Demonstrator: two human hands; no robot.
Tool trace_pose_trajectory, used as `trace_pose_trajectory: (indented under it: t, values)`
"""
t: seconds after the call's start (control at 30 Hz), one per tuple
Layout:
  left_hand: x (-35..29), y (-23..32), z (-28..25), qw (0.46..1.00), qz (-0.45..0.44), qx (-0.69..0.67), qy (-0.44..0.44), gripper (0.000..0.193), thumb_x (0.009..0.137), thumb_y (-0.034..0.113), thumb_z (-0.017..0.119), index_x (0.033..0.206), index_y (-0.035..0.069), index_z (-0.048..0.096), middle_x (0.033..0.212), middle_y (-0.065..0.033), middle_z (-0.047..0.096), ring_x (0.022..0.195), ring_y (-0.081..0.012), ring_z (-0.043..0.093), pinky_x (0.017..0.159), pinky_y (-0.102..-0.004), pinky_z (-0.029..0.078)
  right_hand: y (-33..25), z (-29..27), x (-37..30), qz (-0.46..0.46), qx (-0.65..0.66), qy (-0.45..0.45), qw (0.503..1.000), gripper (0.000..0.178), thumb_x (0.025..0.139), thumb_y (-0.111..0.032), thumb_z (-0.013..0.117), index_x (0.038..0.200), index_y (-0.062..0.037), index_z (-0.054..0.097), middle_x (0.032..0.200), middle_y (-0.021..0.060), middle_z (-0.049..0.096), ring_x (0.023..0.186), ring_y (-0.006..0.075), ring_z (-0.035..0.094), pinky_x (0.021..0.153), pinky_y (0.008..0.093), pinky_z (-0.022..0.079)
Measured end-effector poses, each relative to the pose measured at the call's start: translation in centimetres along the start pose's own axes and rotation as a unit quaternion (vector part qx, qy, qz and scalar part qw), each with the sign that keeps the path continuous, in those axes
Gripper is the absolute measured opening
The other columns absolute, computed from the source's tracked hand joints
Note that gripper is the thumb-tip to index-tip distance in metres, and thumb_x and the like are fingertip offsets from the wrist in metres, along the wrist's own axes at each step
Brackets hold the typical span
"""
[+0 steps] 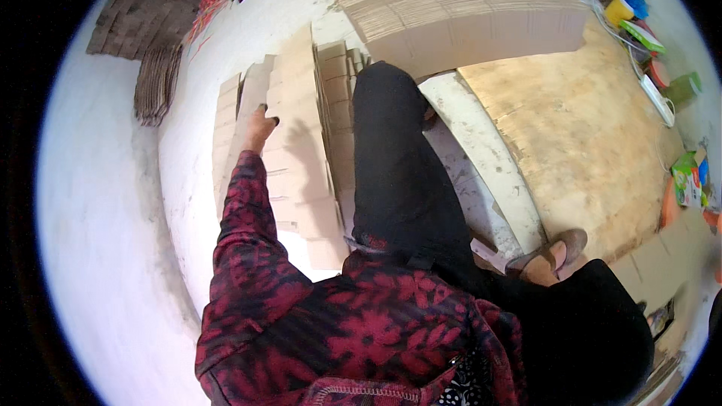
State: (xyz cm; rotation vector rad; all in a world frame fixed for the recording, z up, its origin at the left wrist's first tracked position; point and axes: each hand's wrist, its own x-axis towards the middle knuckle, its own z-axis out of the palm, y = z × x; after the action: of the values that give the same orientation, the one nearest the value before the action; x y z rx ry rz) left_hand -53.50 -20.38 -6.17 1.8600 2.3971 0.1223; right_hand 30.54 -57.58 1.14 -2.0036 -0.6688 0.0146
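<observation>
I'm looking down on the left hand (259,133), out at the end of a red-and-black patterned sleeve (252,225), and it's right on the tan cardboard sheets (297,173). Thumb and a finger show apart, dark at the tips; whether the fingers are closed on a sheet edge, I can't tell from here. The right hand is outside my view, so its fingers I can't call either. Those sheets lie overlapping on the pale floor (188,143), just left of the black-trousered leg (391,158). Beyond the knee I've got a thick cardboard stack (481,34) by a wooden board (579,135), and darker brown cardboard (143,11) far up left.
</observation>
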Motion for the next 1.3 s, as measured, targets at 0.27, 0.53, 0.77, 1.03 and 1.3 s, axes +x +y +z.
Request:
trace_pose_trajectory:
  t: [0.27,0.53,0.77,1.03,1.3]
  values:
    - [7.2,37.0,-3.2,0.918,0.328,-0.157,0.158,0.034,0.075,0.005,0.059,0.108,0.0,0.06,0.104,-0.0247,0.063,0.099,-0.0403,0.059,0.083,-0.0462,0.047,-10.6,3.4,8.7,-0.114,-0.109,-0.157,0.975,0.051,0.09,-0.011,0.058,0.135,0.0042,0.04,0.132,0.0155,0.046,0.119,0.0242,0.043,0.104,0.0338,0.03]
    - [1.4,62.8,3.7,0.794,0.56,-0.219,0.09,0.022,0.073,0.0,0.061,0.095,0.003,0.059,0.098,-0.0168,0.061,0.094,-0.0358,0.058,0.077,-0.0412,0.049,-12.2,17.8,18.2,-0.192,0.013,-0.228,0.955,0.058,0.091,-0.001,0.05,0.144,0.0005,0.027,0.14,0.0148,0.043,0.122,0.0203,0.044,0.104,0.0297,0.033]
    - [3.9,67.8,7.9,0.775,0.578,-0.071,0.246,0.037,0.069,0.005,0.068,0.104,0.002,0.055,0.107,-0.0172,0.056,0.105,-0.0389,0.05,0.089,-0.046,0.044,-10.1,26.1,19.7,-0.162,0.07,-0.206,0.962,0.059,0.089,0.004,0.05,0.143,0.0045,0.026,0.145,0.024,0.036,0.132,0.0292,0.039,0.105,0.0308,0.033]
    - [6.7,67.4,5.2,0.844,0.522,-0.099,0.075,0.028,0.07,0.002,0.064,0.095,0.002,0.05,0.091,-0.0216,0.058,0.088,-0.0405,0.056,0.074,-0.0478,0.044,-8.8,29.0,19.9,-0.29,0.045,-0.134,0.947,0.067,0.077,0.01,0.052,0.14,0.0024,0.03,0.094,0.0298,0.06,0.077,0.0463,0.059,0.065,0.0439,0.048]
    - [3.2,66.5,7.2,0.79,0.58,-0.105,-0.167,0.018,0.076,0.002,0.058,0.093,0.004,0.051,0.079,-0.0224,0.059,0.078,-0.0431,0.057,0.064,-0.0477,0.043,-8.5,32.3,21.8,-0.306,-0.193,-0.232,0.903,0.072,0.077,0.001,0.052,0.144,-0.0161,0.029,0.096,0.0155,0.061,0.078,0.037,0.06,0.066,0.0454,0.049]
